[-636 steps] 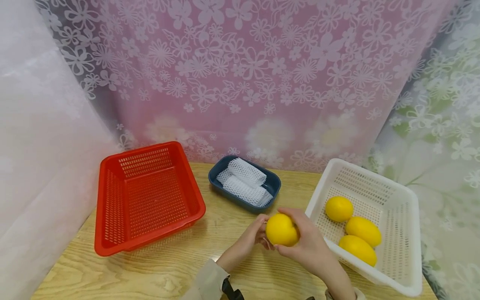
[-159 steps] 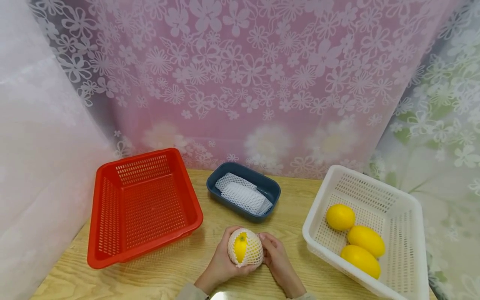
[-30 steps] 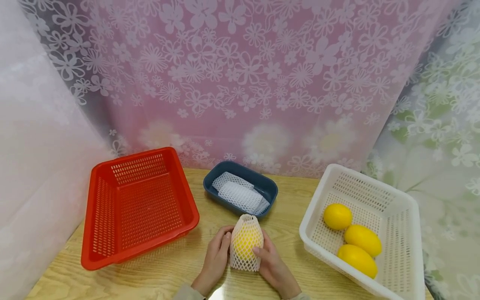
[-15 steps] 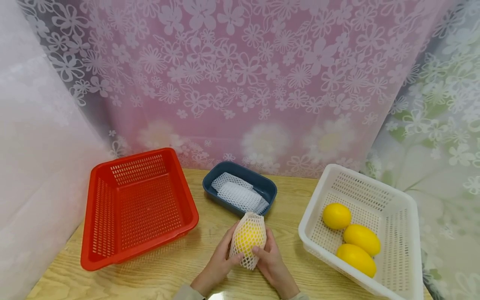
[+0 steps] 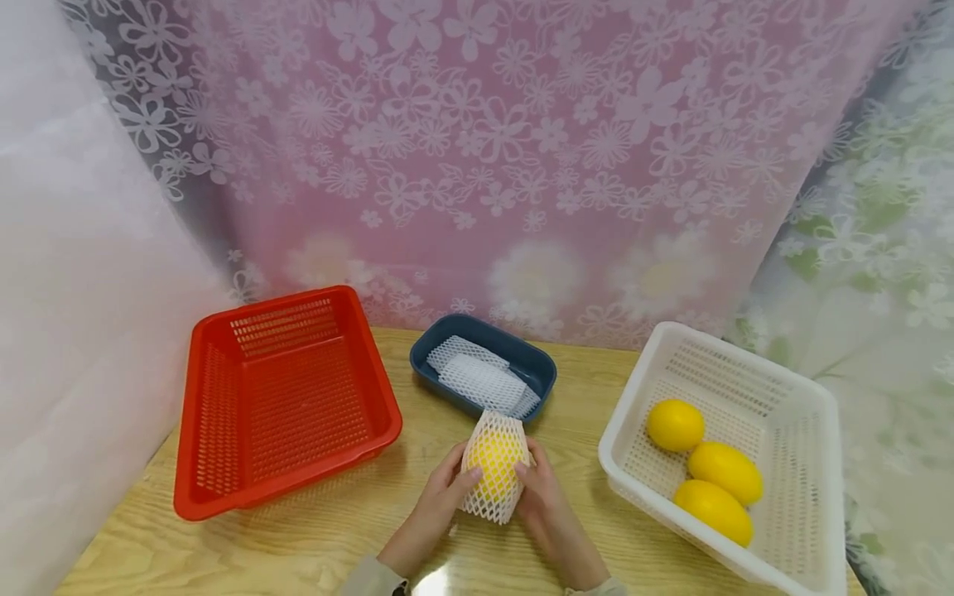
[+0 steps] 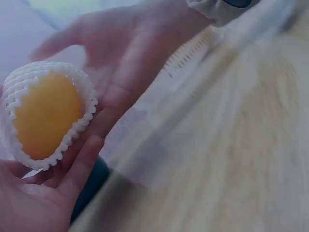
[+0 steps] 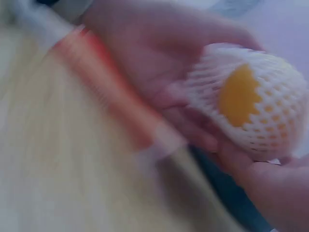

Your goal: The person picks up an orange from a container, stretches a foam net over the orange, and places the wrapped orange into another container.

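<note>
In the head view, a yellow fruit [image 5: 493,465] sits inside a white foam net sleeve [image 5: 503,424], low in front of the blue tray. My left hand [image 5: 438,502] grips it from the left, thumb on the netting. From the right, my right hand [image 5: 546,498] grips the same bundle with its thumb on the front. The sleeve reaches above and below the fruit. In the left wrist view, bare yellow skin of the fruit [image 6: 48,113] shows through the sleeve's opening. A smaller bare patch of the fruit [image 7: 239,96] appears in the right wrist view.
The dark blue tray [image 5: 538,361] behind the hands holds folded white foam nets [image 5: 484,382]. At left stands a red plastic basket [image 5: 286,488]. A white basket [image 5: 615,414] at right contains three yellow fruits [image 5: 675,425]. A floral curtain [image 5: 522,190] hangs behind the table.
Long before, the held fruit was bare; at 5.3 seconds ago it was partly covered by the net. Over the last second, my left thumb has moved onto the sleeve's front.
</note>
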Tool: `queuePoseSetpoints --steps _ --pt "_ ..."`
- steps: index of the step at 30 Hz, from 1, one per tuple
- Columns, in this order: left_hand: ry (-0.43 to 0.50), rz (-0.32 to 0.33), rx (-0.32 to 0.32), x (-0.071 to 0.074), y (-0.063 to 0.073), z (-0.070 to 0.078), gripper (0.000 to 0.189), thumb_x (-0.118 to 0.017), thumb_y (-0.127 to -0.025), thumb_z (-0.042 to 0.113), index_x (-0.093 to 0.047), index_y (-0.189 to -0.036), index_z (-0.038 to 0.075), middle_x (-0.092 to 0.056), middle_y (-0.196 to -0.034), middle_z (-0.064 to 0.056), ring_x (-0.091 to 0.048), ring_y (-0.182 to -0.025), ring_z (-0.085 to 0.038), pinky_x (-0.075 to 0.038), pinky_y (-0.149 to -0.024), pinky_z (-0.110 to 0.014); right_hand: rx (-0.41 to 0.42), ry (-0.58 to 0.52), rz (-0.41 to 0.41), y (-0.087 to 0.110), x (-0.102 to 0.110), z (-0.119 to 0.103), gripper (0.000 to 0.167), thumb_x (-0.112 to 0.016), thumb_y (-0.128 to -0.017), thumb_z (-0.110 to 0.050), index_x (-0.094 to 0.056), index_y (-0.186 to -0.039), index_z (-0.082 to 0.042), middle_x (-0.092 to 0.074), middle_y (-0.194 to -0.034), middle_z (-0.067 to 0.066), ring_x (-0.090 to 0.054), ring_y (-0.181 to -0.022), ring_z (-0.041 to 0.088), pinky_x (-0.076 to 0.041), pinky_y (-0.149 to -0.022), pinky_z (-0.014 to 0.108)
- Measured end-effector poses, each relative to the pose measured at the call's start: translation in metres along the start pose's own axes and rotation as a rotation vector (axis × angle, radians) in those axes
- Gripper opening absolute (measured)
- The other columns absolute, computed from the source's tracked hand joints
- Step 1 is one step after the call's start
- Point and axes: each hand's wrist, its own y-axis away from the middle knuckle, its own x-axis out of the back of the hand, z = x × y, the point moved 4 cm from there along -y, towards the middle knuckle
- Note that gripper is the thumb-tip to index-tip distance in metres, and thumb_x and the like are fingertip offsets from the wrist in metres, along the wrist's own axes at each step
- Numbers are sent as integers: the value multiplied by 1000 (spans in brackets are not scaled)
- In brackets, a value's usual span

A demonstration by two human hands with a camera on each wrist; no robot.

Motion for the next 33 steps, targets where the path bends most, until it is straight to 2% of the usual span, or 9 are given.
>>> queuePoseSetpoints --steps 3,5,8,14,18,21,24,29,33 --pt "9 8 18 0 2 14 50 -48 -101 16 -37 -143 -8 -59 -118 -13 -61 -103 -14 -50 -89 -29 -31 -98 -78 5 -5 -13 41 -33 -101 -6 -33 -140 -17 -50 -133 4 -56 -113 17 -48 -93 36" --pt "39 -2 36 -2 4 23 52 -47 -101 15 -34 -143 -11 -59 -116 -11 -61 -102 -13 -50 -89 -28 -35 -91 -111 7 -8 -20 43 -32 -100 -3 -36 -140 -20 -50 -133 5 -57 -112 18 -49 -92 37" --pt "83 -8 40 -3 8 35 53 -47 -100 14 -31 -142 -14 -57 -119 -10 -61 -103 -14 -51 -88 -30 -37 -36 -109 9 -12 -27 44 -36 -100 -2 -37 -140 -21 -52 -133 4 -57 -112 18 -49 -91 37" --pt "11 71 -12 -4 14 57 45 -53 -99 8 -40 -139 -8 -48 -132 -24 -63 -102 -18 -54 -82 -32 -41 49 -15 13 -21 -40 44 -43 -99 -5 -33 -140 -17 -54 -133 3 -57 -114 19 -48 -93 40" --pt "-56 93 -38 -7 18 70 42 -54 -100 8 -44 -138 -6 -47 -133 -27 -64 -101 -19 -54 -83 -32 -53 103 124 15 -26 -44 44 -49 -96 -5 -35 -137 -12 -56 -128 5 -58 -109 21 -48 -89 43" --pt "-90 101 -11 -10 22 77 43 -54 -101 11 -45 -140 -5 -47 -136 -26 -64 -107 -20 -53 -88 -33 -59 155 223 17 -31 -45 47 -55 -94 -5 -36 -137 -7 -56 -124 10 -59 -105 23 -50 -86 44" --pt "-120 87 23 -13 26 83 46 -52 -103 14 -42 -143 -5 -45 -139 -27 -62 -112 -25 -52 -89 -33 -53 224 281 17 -39 -47 53 -62 -92 -6 -36 -139 -3 -54 -127 14 -60 -103 24 -52 -82 42" --pt "-111 34 85 -18 31 90 58 -51 -103 19 -29 -149 -6 -38 -146 -28 -59 -118 -32 -52 -89 -34 -25 389 331 20 -52 -50 58 -72 -87 -11 -43 -137 -5 -50 -129 20 -59 -100 26 -53 -78 36" --pt "-57 26 154 -20 32 90 67 -55 -102 24 -20 -153 -4 -40 -145 -25 -58 -118 -30 -53 -89 -38 -8 502 322 20 -60 -51 58 -77 -86 -16 -46 -134 -9 -45 -130 19 -53 -101 27 -53 -78 36"
